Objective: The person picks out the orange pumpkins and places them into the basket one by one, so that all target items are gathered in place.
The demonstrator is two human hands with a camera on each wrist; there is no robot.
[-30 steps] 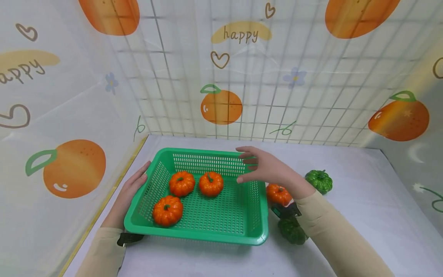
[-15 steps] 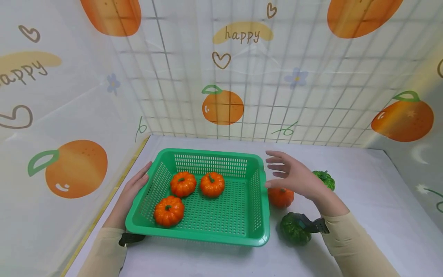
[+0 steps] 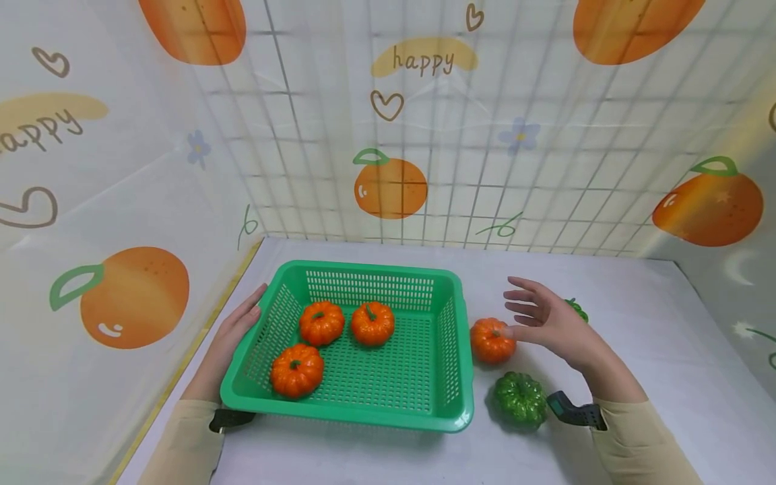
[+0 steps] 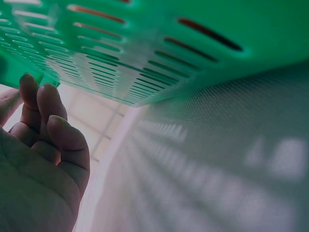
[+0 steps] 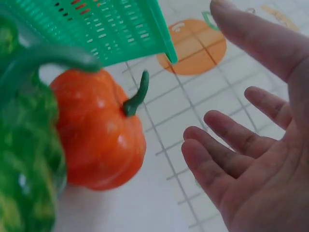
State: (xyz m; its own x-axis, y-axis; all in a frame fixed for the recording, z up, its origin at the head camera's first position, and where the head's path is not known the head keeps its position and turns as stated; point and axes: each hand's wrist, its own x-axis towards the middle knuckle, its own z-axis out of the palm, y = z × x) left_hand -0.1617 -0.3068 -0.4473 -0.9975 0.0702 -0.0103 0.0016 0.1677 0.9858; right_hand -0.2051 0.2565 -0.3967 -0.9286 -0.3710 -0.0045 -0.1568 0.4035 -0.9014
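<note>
My left hand (image 3: pixel 225 343) lies along the left side of a green plastic basket (image 3: pixel 345 414), fingers extended by its rim. From the left wrist, my fingertips show close to the slotted basket wall (image 4: pixel 130 72). Three small orange pumpkins (image 3: pixel 297 370) sit inside the basket. My right hand (image 3: pixel 558 327) hovers right of it with spread fingers and holds nothing. Beside the right wall is another orange pumpkin (image 3: pixel 492 342), overlapped by my right thumb in the head view. A green pumpkin (image 3: pixel 521 401) rests nearer me. The right wrist view shows both pumpkins left of my palm (image 5: pixel 270 188).
Behind my right hand, a second green pumpkin (image 3: pixel 578 310) is mostly hidden. Everything stands on a white tabletop (image 3: pixel 339 458). Printed sheets (image 3: pixel 303 182) with oranges and hearts enclose the back and sides. A dark band (image 3: pixel 576 412) circles my right wrist.
My right hand has drawn back from over the basket to the right, uncovering the orange pumpkin and the nearer green one. My left hand stays by the basket.
</note>
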